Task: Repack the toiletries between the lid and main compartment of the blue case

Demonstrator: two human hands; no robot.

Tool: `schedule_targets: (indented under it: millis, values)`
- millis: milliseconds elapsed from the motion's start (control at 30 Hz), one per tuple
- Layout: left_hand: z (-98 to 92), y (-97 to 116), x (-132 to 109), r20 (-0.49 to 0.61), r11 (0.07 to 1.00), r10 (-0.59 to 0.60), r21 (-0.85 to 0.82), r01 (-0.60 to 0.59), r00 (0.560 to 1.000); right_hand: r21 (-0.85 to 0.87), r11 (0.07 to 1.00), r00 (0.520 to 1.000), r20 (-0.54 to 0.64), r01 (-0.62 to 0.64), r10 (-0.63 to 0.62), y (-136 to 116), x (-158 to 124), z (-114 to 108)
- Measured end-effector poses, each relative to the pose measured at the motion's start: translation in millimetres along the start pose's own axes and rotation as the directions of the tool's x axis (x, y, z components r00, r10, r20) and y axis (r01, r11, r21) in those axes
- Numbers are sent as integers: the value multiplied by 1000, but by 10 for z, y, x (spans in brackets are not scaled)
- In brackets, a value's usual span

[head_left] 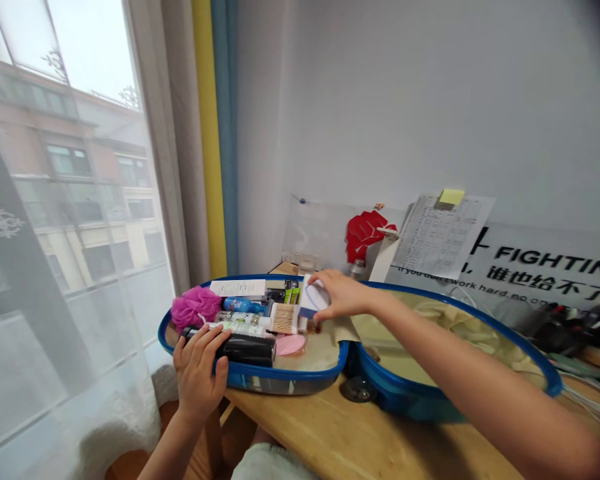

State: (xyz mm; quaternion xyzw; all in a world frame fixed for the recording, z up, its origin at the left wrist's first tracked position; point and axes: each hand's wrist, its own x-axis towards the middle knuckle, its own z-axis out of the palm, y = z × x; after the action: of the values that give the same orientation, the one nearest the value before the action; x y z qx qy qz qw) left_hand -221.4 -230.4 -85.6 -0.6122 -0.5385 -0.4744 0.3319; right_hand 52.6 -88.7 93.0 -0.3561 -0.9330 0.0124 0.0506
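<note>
My right hand (340, 293) pinches a small white and blue box (308, 299) above the right part of the case's packed half. My left hand (203, 360) curves over a black cylindrical bottle (250, 349) lying along the near rim, its thumb outside the rim. The open blue-rimmed suitcase (300, 381) has a beige lining. Inside lie a pink bath puff (195, 307), a long white box (237, 288), a blue bottle (243, 305), a pack of cotton swabs (283, 319) and a pink oval item (290, 345). My fingers partly cover a pale green-and-white package (240, 325).
The suitcase's other half (545, 373) lies open to the right on the wooden table (330, 427). Clutter and white cables (587, 393) sit at the far right. Papers (440, 233) stand near the wall. A sheer curtain (80, 267) hangs at the left.
</note>
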Motion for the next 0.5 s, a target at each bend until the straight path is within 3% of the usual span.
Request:
schedule_targets:
  millis: [100,200,500]
  values:
    - [-2,5,5,10,1000,-14,1,14,1000,-33,993,993,41,112,-110,-191,240,248]
    - [-9,13,16,9,1000,-15,-1,15,1000,-58,987,986,85,148,-143,-279,389,408]
    - [-15,24,11,18,1000,-16,4,16,1000,-63,976,973,108,211,-203,-317,491,553]
